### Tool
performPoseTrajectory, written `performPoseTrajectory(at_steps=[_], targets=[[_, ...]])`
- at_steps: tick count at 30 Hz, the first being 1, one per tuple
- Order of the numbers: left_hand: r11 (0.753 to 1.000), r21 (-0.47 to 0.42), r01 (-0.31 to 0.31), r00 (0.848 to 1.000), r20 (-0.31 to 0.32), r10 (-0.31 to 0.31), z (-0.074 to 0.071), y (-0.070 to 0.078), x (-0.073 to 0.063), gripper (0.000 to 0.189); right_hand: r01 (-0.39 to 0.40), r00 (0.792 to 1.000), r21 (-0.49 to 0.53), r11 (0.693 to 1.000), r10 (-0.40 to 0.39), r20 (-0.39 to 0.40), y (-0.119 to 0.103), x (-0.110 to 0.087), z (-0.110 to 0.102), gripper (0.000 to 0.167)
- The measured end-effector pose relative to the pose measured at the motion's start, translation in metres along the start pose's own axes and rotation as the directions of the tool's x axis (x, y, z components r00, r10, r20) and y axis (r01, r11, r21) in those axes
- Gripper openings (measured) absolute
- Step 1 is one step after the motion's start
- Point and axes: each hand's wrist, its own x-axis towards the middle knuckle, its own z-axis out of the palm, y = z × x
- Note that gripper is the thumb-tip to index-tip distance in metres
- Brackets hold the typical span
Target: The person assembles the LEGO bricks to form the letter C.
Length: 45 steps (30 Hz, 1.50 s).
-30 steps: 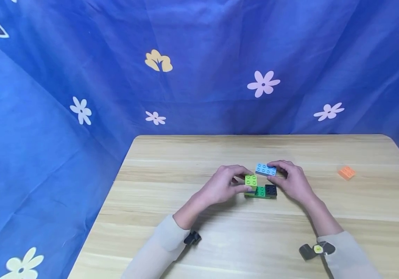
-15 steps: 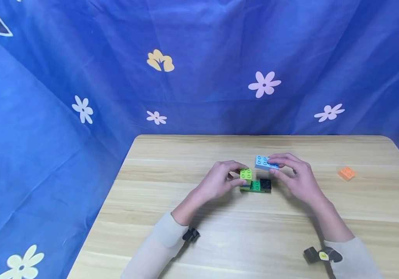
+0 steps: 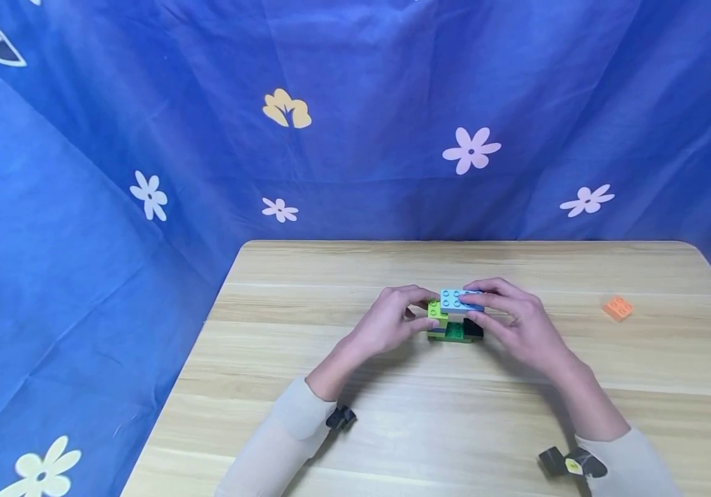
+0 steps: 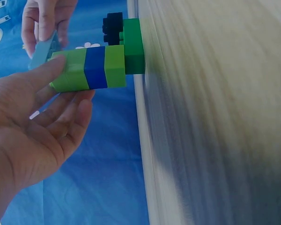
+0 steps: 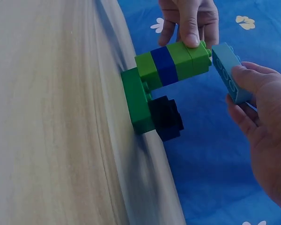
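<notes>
A stack of building bricks stands on the table: a green brick (image 3: 455,333) at the bottom, a black brick (image 5: 166,117) on its right end, and a column on its left end. That column has lime green bricks (image 5: 189,58) above and below a dark blue brick (image 5: 164,65). My left hand (image 3: 383,328) pinches the column's top lime green part between thumb and fingers. In my right hand (image 3: 526,328) a light blue brick (image 3: 451,299) is pinched, its hollow underside facing the lime studs. Whether it touches those studs I cannot tell.
Off to the right lies an orange brick (image 3: 618,308) on the wooden table (image 3: 442,428). Behind the table's far edge hangs a blue cloth (image 3: 368,138) with flower prints. Each sleeve carries a black wrist device (image 3: 341,417).
The stack and my left hand have shifted slightly left and back. My right hand lifted the light blue brick, then brought it left over the stack, beside the lime top.
</notes>
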Motion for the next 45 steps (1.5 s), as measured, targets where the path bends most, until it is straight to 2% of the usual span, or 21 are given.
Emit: performPoseTrajectory(at_steps=[16, 27, 33, 38, 41, 45], targets=[[1.000, 0.008, 0.002, 1.000, 0.009, -0.003, 0.004, 0.002, 0.003, 0.044, 0.030, 0.998, -0.080, 0.996, -0.026, 0.052, -0.002, -0.004, -0.001, 0.041], [1.000, 0.015, 0.002, 1.000, 0.003, -0.002, 0.003, 0.002, 0.004, 0.043, 0.090, 0.994, -0.111, 0.990, -0.082, 0.074, -0.001, -0.002, -0.003, 0.042], [0.998, 0.021, -0.063, 0.998, -0.018, 0.063, 0.005, 0.001, 0.004, 0.048, 0.127, 0.991, -0.121, 0.985, -0.120, 0.064, -0.003, -0.001, -0.002, 0.047], [0.989, -0.005, -0.145, 0.986, -0.078, 0.144, 0.009, 0.003, 0.007, 0.044, 0.142, 0.989, -0.114, 0.983, -0.136, 0.054, -0.003, 0.000, -0.002, 0.046], [0.988, -0.006, -0.157, 0.982, -0.106, 0.156, 0.011, 0.004, 0.007, 0.037, 0.108, 0.992, -0.127, 0.986, -0.099, 0.074, -0.003, 0.000, -0.003, 0.042], [0.990, 0.003, -0.138, 0.984, -0.116, 0.138, 0.013, 0.005, 0.006, 0.036, -0.020, 0.994, -0.126, 0.992, 0.033, 0.106, 0.000, -0.001, -0.010, 0.044]])
